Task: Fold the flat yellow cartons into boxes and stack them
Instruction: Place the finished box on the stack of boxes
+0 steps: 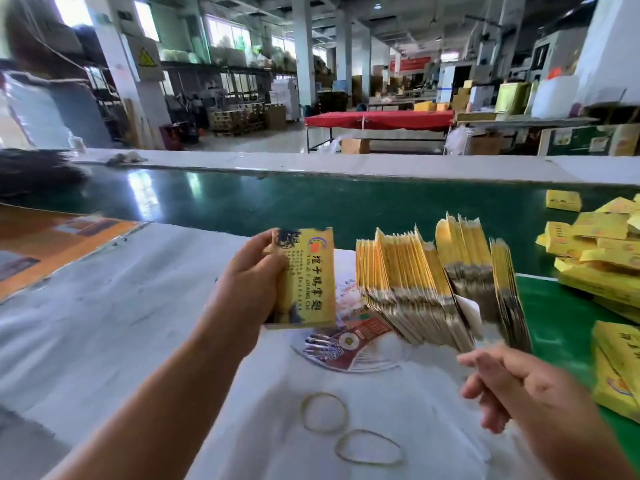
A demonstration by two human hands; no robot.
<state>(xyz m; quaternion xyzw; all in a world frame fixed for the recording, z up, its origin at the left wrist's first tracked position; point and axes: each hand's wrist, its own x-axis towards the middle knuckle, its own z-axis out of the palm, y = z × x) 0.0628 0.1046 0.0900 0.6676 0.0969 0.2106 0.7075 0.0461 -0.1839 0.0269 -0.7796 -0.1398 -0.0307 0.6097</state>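
White cloth covers the desk [121, 306] in front of us, with a green belt [311, 209] running behind it in a wide factory hall. Our left hand [249, 289] holds one yellow carton [308, 278] upright above the cloth, its grip curled round the carton's left edge. Our right hand [512, 386] hovers low with fingers loosely bent and blurred, holding nothing. Flat cartons [415, 289] stand packed on edge just right of the held one. Folded boxes [599, 251] lie piled at far right. Two rubber bands [323, 412] lie near us.
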